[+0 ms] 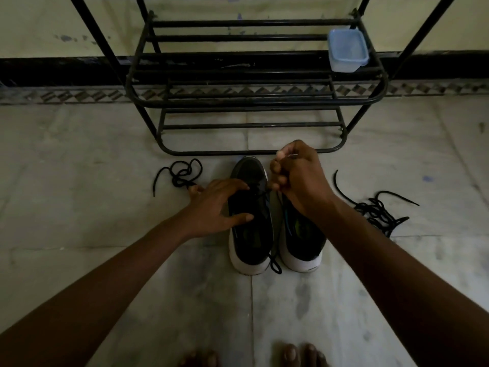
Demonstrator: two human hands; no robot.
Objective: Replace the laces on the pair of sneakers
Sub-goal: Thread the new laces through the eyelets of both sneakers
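A home entryway: tiled floor (79, 260), metal shoe rack (254, 99) against wall.

Dim room. Pale grey marble-look tiled floor (105, 260) with visible joints. Yellowish painted wall (53, 22), scuffed, with a black skirting band (53, 70) and a diamond-pattern tile border (79, 95) below. Black metal tube shoe rack (251, 102) stands against the wall; a translucent blue lidded plastic box (347, 50) sits on its right shelf.
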